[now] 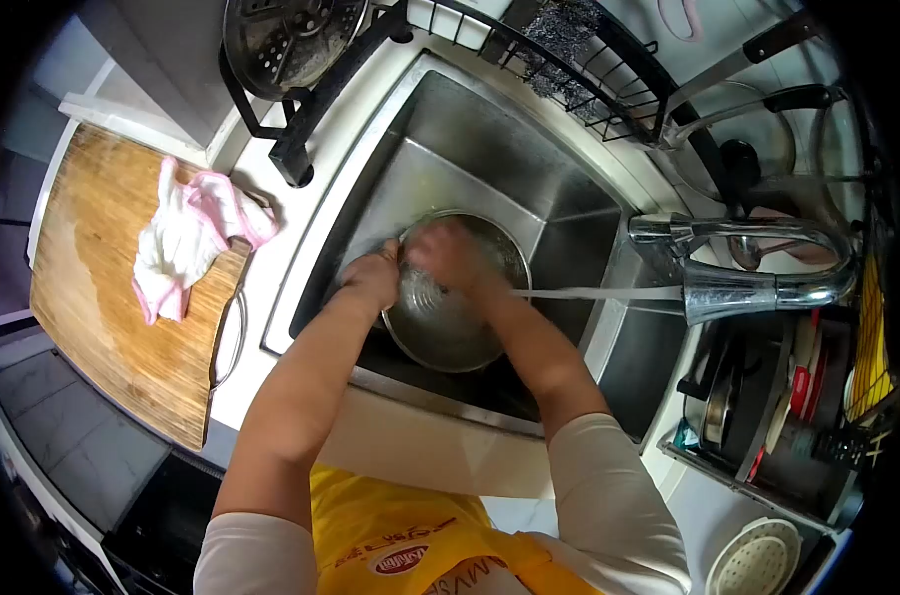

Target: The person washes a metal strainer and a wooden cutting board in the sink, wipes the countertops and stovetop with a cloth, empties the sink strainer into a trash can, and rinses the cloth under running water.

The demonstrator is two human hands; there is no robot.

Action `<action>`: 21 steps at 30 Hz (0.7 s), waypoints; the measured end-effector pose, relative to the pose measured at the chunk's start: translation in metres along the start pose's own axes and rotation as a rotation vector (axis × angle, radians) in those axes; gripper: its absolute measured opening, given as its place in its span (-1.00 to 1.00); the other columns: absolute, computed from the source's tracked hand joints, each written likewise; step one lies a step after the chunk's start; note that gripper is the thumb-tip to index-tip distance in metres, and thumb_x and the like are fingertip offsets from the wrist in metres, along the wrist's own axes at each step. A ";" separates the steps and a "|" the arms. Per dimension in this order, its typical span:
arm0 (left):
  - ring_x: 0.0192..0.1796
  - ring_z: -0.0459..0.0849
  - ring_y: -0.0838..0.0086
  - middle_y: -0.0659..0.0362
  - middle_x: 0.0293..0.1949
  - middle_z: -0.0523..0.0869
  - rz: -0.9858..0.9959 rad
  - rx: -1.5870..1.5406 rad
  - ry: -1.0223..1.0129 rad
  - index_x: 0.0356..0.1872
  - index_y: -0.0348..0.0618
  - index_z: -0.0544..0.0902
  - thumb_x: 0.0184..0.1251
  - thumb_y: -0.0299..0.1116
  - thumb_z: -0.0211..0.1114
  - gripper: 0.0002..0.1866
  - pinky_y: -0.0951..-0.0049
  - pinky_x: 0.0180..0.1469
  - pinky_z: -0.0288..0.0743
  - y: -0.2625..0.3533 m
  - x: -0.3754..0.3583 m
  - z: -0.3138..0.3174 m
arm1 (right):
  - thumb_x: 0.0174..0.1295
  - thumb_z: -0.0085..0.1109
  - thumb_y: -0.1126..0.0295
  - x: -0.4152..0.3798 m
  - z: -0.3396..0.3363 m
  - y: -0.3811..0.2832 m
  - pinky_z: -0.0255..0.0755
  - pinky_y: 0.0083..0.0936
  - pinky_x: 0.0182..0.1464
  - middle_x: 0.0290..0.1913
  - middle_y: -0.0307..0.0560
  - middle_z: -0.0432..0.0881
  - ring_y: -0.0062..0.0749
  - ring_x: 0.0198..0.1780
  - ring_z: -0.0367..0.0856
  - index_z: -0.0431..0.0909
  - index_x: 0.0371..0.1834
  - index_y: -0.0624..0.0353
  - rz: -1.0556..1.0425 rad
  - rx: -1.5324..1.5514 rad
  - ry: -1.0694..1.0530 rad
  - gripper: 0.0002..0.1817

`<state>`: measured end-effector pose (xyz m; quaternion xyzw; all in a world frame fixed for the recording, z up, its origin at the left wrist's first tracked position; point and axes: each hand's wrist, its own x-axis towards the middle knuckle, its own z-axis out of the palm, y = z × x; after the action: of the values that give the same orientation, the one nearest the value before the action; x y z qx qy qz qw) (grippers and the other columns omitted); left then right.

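A round metal bowl point(450, 332) sits in the stainless steel sink point(480, 149), with concentric rings showing on its bottom. My left hand point(373, 278) grips the bowl's left rim, fingers closed over the edge. Inside the bowl, near its upper left wall, is my right hand point(452, 256). Motion smears its fingers, so I cannot make out their pose or whether they hold anything. From the chrome faucet point(732, 290) on the right, a stream of water point(599, 294) runs toward the bowl and my right wrist.
On the left, a wooden cutting board point(93, 288) bears a white and pink cloth point(187, 233). A black rack point(301, 149) holds a perforated metal plate point(296, 40) behind the sink. Utensils hang at upper right; a dish rack point(767, 416) stands right, with a white colander point(755, 557) below.
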<state>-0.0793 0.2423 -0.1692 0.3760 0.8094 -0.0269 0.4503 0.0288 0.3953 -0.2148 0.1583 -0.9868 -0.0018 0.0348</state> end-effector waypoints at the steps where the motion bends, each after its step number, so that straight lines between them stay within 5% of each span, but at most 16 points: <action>1: 0.19 0.63 0.08 -0.14 0.10 0.65 0.008 0.001 -0.002 0.42 -0.15 0.09 0.18 -0.49 0.26 -0.23 0.10 0.16 0.53 0.001 0.002 0.004 | 0.24 0.05 0.24 -0.017 -0.003 0.004 0.44 0.02 0.07 -0.02 0.05 0.53 0.00 -0.03 0.54 0.58 -0.20 0.09 0.006 -0.003 -0.006 -0.78; 3: 0.19 0.63 0.10 -0.13 0.13 0.63 -0.046 -0.046 0.023 0.42 -0.15 0.09 0.17 -0.48 0.28 -0.21 0.12 0.16 0.53 0.002 0.006 0.009 | 0.17 0.08 0.31 -0.049 -0.008 0.008 0.45 -0.17 0.05 -0.01 -0.03 0.56 -0.04 0.00 0.52 0.59 -0.14 0.06 0.707 -0.118 -0.068 -0.77; 6: 0.18 0.64 0.11 -0.11 0.17 0.61 -0.005 -0.006 -0.029 0.42 -0.16 0.08 0.17 -0.47 0.30 -0.19 0.13 0.13 0.55 0.012 0.002 0.003 | 0.16 0.09 0.31 -0.065 0.010 0.009 0.44 -0.18 0.07 0.00 -0.06 0.57 -0.06 0.02 0.52 0.61 -0.16 0.05 0.815 -0.075 -0.064 -0.78; 9: 0.18 0.64 0.11 -0.12 0.17 0.61 0.008 0.016 0.016 0.44 -0.16 0.08 0.17 -0.47 0.29 -0.19 0.13 0.12 0.56 0.006 0.011 0.006 | 0.14 0.09 0.35 -0.006 -0.012 0.007 0.47 -0.21 0.04 -0.01 -0.08 0.56 -0.06 0.01 0.51 0.60 -0.17 0.08 0.530 0.027 -0.114 -0.79; 11: 0.18 0.64 0.11 -0.12 0.17 0.61 0.001 0.057 0.023 0.45 -0.16 0.09 0.18 -0.47 0.28 -0.20 0.13 0.12 0.56 0.003 0.008 0.007 | 0.18 0.08 0.37 0.012 -0.032 0.005 0.53 -0.20 -0.05 0.01 -0.10 0.56 -0.05 0.01 0.53 0.60 -0.18 0.09 -0.004 0.076 -0.002 -0.81; 12: 0.19 0.64 0.11 -0.12 0.17 0.60 -0.009 0.037 0.032 0.45 -0.16 0.10 0.20 -0.47 0.26 -0.21 0.13 0.13 0.55 0.003 0.006 0.003 | 0.19 0.06 0.37 0.018 -0.056 0.014 0.57 -0.20 -0.11 0.03 -0.07 0.56 -0.07 0.06 0.54 0.58 -0.16 0.08 0.340 0.083 -0.385 -0.81; 13: 0.19 0.63 0.12 -0.13 0.18 0.60 -0.013 0.012 0.044 0.46 -0.16 0.11 0.21 -0.46 0.24 -0.22 0.14 0.14 0.55 0.004 0.004 -0.001 | 0.21 0.06 0.37 -0.014 -0.045 0.019 0.58 -0.21 -0.12 0.06 -0.04 0.55 -0.07 0.08 0.54 0.59 -0.11 0.06 0.456 -0.078 -0.248 -0.79; 15: 0.19 0.63 0.12 -0.12 0.18 0.60 0.005 0.030 0.026 0.47 -0.14 0.10 0.23 -0.46 0.23 -0.23 0.14 0.15 0.54 0.010 -0.008 -0.008 | 0.23 0.06 0.34 -0.099 0.012 0.027 0.58 -0.22 -0.06 0.16 0.05 0.51 -0.05 0.13 0.55 0.58 0.02 0.02 0.844 -0.125 -0.384 -0.71; 16: 0.20 0.63 0.12 -0.12 0.18 0.60 0.016 0.049 0.013 0.48 -0.12 0.09 0.24 -0.45 0.21 -0.23 0.13 0.16 0.53 0.011 -0.011 -0.011 | 0.23 0.08 0.30 -0.112 0.011 0.012 0.55 -0.22 0.01 0.21 0.09 0.48 -0.04 0.15 0.55 0.56 0.10 0.00 0.920 -0.073 -0.636 -0.65; 17: 0.20 0.63 0.12 -0.12 0.18 0.60 0.030 0.055 0.014 0.48 -0.12 0.09 0.24 -0.45 0.21 -0.23 0.13 0.16 0.53 0.012 -0.010 -0.011 | 0.23 0.10 0.27 -0.125 0.010 -0.002 0.52 -0.22 0.08 0.26 0.13 0.46 -0.03 0.17 0.55 0.55 0.17 -0.02 0.970 -0.027 -0.900 -0.59; 18: 0.20 0.63 0.11 -0.12 0.18 0.60 0.017 0.023 0.010 0.50 -0.09 0.07 0.25 -0.45 0.22 -0.21 0.13 0.16 0.53 0.014 -0.008 -0.008 | 0.23 0.13 0.23 -0.125 -0.009 -0.034 0.48 -0.21 0.16 0.29 0.15 0.44 -0.03 0.18 0.55 0.52 0.24 -0.04 0.805 -0.060 -1.135 -0.53; 19: 0.19 0.63 0.10 -0.12 0.18 0.60 0.002 -0.012 0.006 0.51 -0.07 0.04 0.25 -0.45 0.22 -0.19 0.12 0.15 0.53 0.015 -0.005 -0.006 | 0.21 0.16 0.16 -0.133 0.011 -0.049 0.40 -0.21 0.25 0.26 0.19 0.49 -0.02 0.21 0.53 0.46 0.31 0.01 0.618 0.131 -1.096 -0.44; 21: 0.19 0.63 0.10 -0.11 0.18 0.60 -0.017 0.024 -0.001 0.52 -0.06 0.04 0.26 -0.44 0.22 -0.19 0.11 0.14 0.53 0.016 0.002 0.000 | 0.23 0.11 0.24 -0.074 -0.020 -0.079 0.43 -0.20 0.20 0.11 0.17 0.59 -0.01 0.15 0.57 0.55 0.09 0.14 0.665 0.453 -0.937 -0.61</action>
<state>-0.0699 0.2547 -0.1667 0.3744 0.8120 -0.0407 0.4458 0.1250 0.3438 -0.2013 -0.1718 -0.8697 0.1493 -0.4380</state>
